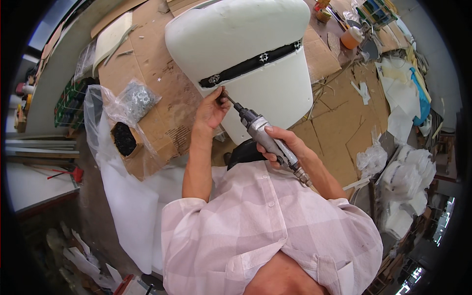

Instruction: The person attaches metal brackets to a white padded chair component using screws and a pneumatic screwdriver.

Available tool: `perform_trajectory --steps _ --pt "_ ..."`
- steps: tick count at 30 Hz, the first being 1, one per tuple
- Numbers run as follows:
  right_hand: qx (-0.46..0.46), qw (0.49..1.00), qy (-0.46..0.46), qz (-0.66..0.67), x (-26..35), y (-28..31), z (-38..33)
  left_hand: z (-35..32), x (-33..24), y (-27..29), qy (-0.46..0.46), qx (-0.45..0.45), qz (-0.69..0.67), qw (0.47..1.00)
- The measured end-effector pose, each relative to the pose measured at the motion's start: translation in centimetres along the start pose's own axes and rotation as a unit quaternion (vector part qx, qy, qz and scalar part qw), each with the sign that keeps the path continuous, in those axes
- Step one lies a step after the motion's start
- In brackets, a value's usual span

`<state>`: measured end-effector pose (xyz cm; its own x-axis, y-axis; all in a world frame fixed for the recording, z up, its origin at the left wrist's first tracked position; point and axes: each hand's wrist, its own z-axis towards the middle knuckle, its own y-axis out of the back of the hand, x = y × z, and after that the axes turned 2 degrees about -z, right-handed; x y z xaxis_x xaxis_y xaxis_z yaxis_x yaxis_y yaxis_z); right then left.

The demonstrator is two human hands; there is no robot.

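Note:
My right hand [287,145] is wrapped round a grey pneumatic screwdriver [261,132], its bit pointing up and to the left. At the tip of the bit, the fingers of my left hand [212,109] are pinched together round a small dark piece that I cannot make out. Just beyond them lies a large white upholstered or moulded panel [241,37], curved at its corners. A black strip [243,66] runs slantwise across it, with three star-shaped metal plates [264,57] along its length. My left fingertips are close to the strip's left end.
Cardboard [147,49] covers the bench. On the left, a plastic bag of metal parts [139,100] lies beside a small box of black pieces [124,138]. An orange-filled bottle [351,37] stands at the far right, and plastic-wrapped bundles [405,177] are piled on the right.

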<state>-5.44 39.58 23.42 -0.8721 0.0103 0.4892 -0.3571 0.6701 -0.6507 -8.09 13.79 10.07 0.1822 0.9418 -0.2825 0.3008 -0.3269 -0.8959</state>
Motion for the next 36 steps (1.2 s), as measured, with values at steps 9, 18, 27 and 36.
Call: perform_trajectory --steps 9,18,27,36 --pt "-0.024 0.999 0.020 -0.010 0.3 0.9 2.3 2.0 2.7 -1.4 -0.161 -0.124 -0.039 0.978" --pt "-0.010 0.999 0.030 0.018 0.2 0.6 3.4 2.6 3.4 -2.4 -0.236 -0.212 -0.003 0.948" --pt "-0.004 0.997 0.042 0.061 -0.1 0.2 4.0 2.5 3.0 -3.2 -0.232 -0.241 0.061 0.940" --pt "0.022 0.988 0.027 0.150 0.0 -0.9 4.2 2.5 1.9 -3.3 -0.206 -0.243 0.132 0.939"
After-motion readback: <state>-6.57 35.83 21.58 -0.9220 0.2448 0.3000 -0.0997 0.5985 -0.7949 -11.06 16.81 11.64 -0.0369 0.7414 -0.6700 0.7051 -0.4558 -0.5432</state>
